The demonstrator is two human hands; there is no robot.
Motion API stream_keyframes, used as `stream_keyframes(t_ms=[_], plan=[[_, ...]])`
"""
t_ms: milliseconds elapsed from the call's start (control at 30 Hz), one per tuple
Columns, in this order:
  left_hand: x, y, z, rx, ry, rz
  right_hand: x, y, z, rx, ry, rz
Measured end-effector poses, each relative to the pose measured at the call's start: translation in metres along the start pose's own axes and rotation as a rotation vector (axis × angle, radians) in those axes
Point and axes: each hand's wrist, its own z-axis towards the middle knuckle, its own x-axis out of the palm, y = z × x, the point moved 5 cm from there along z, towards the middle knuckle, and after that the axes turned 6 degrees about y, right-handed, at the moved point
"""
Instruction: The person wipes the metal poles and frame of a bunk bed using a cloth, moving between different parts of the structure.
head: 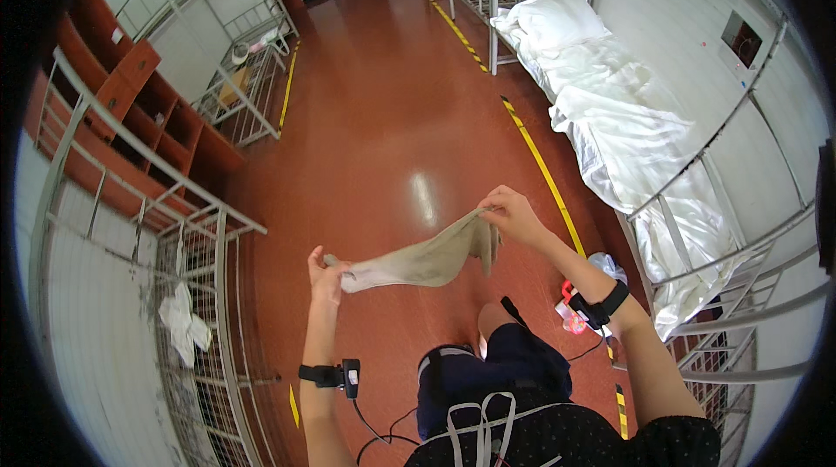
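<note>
A beige-grey cloth [424,261] hangs stretched between my two hands above the red floor. My left hand [325,276] pinches its narrower, paler end. With thumb and fingers, my right hand [513,214] grips the opposite upper corner, held somewhat higher. Loose folds droop below the right-hand grip, and the middle of the cloth sags slightly. Both forearms carry black straps with small devices and cables.
A metal bunk bed with white bedding [627,121] runs along the right. Metal bed frames [222,271] and a wooden cabinet [140,101] line the left. Yellow-black tape [542,167] marks the floor. Near my right forearm lie a white bag [607,266] and pink-red items [573,320].
</note>
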Motion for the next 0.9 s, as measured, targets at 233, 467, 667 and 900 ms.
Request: stream_keyframes(t_ms=[233, 467, 667, 900], plan=[[0.051, 0.010, 0.184, -0.255, 0.334, 0.655, -0.038, -0.057, 0.169, -0.065, -0.068, -0.028], [0.177, -0.018, 0.304, -0.304, 0.375, 0.713, -0.061, -0.112, 0.342, -0.122, -0.068, -0.165], [0.329, -0.057, 0.444, 0.447, 0.584, 0.707, -0.077, -0.145, 0.496, -0.195, -0.139, -0.268], [0.468, -0.120, 0.631, 0.482, 0.688, 0.484, -0.131, -0.238, 0.647, -0.041, -0.229, -0.045]])
